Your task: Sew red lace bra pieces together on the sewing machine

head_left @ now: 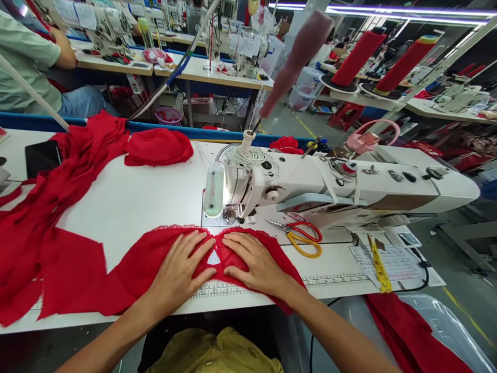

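nearest us, at the bottom edge, is yellow clothing (217,355), with our two forearms reaching past it onto the white desk (132,191). our left grip (182,264) and right grip (252,263) both lie flat, fingers spread and loosely extended, pressing on top of a red garment piece (226,258) rather than clenching it. that piece lies across the front of the desk, its lace-trimmed upper edge just before the needle end of the sewing machine (306,178); we cannot tell whether any of it is under the foot. a small pale triangle (214,257) shows between our hands, and a printed ruler strip (334,280) runs along the desk's front.

to the right of our right grip we see scissors (301,238) with red and yellow handles, then papers (404,267) with a yellow tape measure (380,267) over them. on the left, red cloth (73,181) is heaped beside a dark phone (42,158). behind the machine stand two red thread cones (359,57); a co-worker's pale green sleeve (27,49) appears at upper left.
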Demonstrator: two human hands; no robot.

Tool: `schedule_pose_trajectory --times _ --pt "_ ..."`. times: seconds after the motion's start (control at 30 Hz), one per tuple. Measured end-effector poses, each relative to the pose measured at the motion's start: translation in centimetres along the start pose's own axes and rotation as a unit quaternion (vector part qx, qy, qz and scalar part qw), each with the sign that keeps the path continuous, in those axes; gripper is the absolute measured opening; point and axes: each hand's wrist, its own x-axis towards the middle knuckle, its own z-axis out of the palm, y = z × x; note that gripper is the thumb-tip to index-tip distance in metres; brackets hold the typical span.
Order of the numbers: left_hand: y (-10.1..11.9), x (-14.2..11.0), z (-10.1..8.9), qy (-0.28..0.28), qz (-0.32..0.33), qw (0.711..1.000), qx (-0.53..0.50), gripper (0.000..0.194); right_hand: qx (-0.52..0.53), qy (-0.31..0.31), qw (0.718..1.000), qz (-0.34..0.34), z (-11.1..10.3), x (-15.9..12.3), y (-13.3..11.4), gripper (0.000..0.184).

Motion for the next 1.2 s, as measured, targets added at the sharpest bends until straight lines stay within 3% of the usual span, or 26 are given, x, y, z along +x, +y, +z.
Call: schedule_pose_trajectory --times 0.17,0.37,0.47,0.6,0.63,0.83,1.2 --pt "-0.3 0.1 0.2 -0.032 -0.042 0.998 0.027 0.065 -0.022 -0.035 0.999 0.014 -1.1 -0.5 1.5 0.07" --pt "-0.1 0.3 0.2 -0.039 -0.042 0.997 0.051 0.07 -0.023 -0.036 0.999 0.016 -1.4 -0.5 1.5 0.073" --pt "-0.1 0.3 0.2 -0.032 -0.045 0.997 0.053 0.069 -0.009 -0.01 1.0 0.008 -1.3 -0.3 1.3 0.069" --pt "0.0 0.2 0.5 -0.019 -0.041 0.998 0.054 0.07 0.06 0.075 0.995 -0.012 -0.7 0.5 0.5 0.028" --pt "-0.1 0.2 0.5 -0.018 -0.039 0.998 0.055 0.07 0.07 0.083 0.994 -0.021 -0.4 0.8 0.4 0.025" --pt "-0.7 0.3 0.2 -0.024 -0.031 0.997 0.074 0.072 0.012 0.045 0.999 -0.019 0.3 1.3 1.1 0.037" --pt "-1.3 0.2 0.0 -0.034 -0.022 0.998 0.042 0.071 -0.025 0.043 0.999 0.011 0.4 1.0 0.8 0.047"
